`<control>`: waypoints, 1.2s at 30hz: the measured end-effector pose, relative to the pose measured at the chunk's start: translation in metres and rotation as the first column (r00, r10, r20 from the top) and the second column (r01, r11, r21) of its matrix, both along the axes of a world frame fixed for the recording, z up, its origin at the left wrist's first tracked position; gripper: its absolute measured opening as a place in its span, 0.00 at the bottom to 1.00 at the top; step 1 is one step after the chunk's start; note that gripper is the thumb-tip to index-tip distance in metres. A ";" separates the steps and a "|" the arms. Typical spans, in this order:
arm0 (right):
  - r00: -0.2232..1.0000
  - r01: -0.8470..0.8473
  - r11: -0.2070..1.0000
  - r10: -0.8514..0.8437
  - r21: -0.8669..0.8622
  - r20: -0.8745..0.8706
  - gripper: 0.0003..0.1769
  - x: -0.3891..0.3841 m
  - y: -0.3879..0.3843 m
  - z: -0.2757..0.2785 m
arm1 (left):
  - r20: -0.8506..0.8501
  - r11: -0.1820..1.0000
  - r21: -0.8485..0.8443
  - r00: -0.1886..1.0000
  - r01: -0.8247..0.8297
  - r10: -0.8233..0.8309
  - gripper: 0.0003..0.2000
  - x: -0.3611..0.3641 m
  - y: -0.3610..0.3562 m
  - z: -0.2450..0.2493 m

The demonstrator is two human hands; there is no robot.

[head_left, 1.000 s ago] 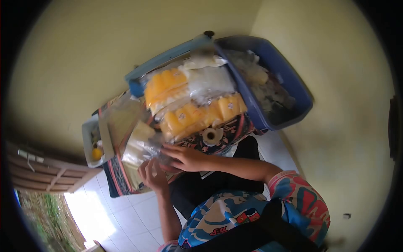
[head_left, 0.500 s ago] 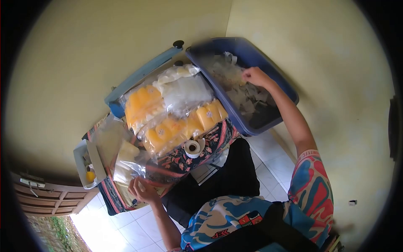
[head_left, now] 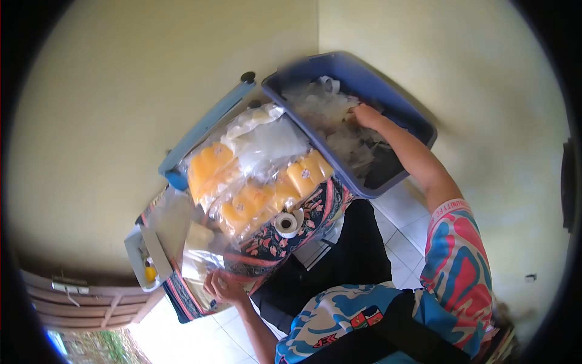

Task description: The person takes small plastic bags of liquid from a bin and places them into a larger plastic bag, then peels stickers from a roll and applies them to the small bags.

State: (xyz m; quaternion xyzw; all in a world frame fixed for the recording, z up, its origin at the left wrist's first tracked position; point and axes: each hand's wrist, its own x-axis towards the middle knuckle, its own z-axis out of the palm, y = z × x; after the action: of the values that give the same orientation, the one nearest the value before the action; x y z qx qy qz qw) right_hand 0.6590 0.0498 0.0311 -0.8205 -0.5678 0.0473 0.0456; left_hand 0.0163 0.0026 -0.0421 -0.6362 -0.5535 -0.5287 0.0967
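Observation:
My right hand (head_left: pixel 365 116) reaches into a dark blue tub (head_left: pixel 344 177), down among translucent plastic scraps (head_left: pixel 330 115); its fingertips are partly hidden there. At the table's near left edge lies my left hand (head_left: pixel 223 288), fingers a little spread, beside clear plastic bags (head_left: pixel 199 250). Clear packs with orange contents (head_left: pixel 209 171) rest on the patterned cloth (head_left: pixel 267 247), next to a pack with whitish contents (head_left: pixel 270 142). A roll of white tape or labels (head_left: pixel 287 224) stands near the front edge.
A long light-blue device (head_left: pixel 209 124) lies behind the packs, against the wall. On the left is a white box (head_left: pixel 156 255) with a yellow item (head_left: pixel 150 273) inside. My knees are under the table's front edge, with white floor tiles (head_left: pixel 403 250) to the right.
The view has shifted slightly. My right hand has moved a little lower and deeper into the scraps. My left hand stays near the clear bags, its fingers still apart.

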 end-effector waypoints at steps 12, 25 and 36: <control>0.980 0.085 0.976 -0.118 0.200 0.158 0.21 0.070 -0.008 0.006 | 0.087 0.997 -0.055 0.995 0.048 -0.043 0.08 0.000 -0.001 0.012; 0.878 0.193 0.711 0.182 0.676 -0.442 0.12 -0.107 -0.127 0.188 | -0.022 0.994 -0.111 1.000 -0.001 -0.001 0.10 0.001 -0.002 0.044; 0.394 -0.373 0.719 0.695 0.586 -0.602 0.08 -0.433 -0.099 0.024 | 0.020 0.985 -0.165 0.998 0.057 -0.055 0.07 0.003 0.009 0.058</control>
State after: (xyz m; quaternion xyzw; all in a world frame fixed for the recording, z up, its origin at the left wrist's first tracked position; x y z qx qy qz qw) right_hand 0.2256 -0.0495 0.0547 -0.4532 -0.7199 0.3133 0.4221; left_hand 0.0193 0.0120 0.0163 -0.6534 -0.5780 -0.4882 0.0244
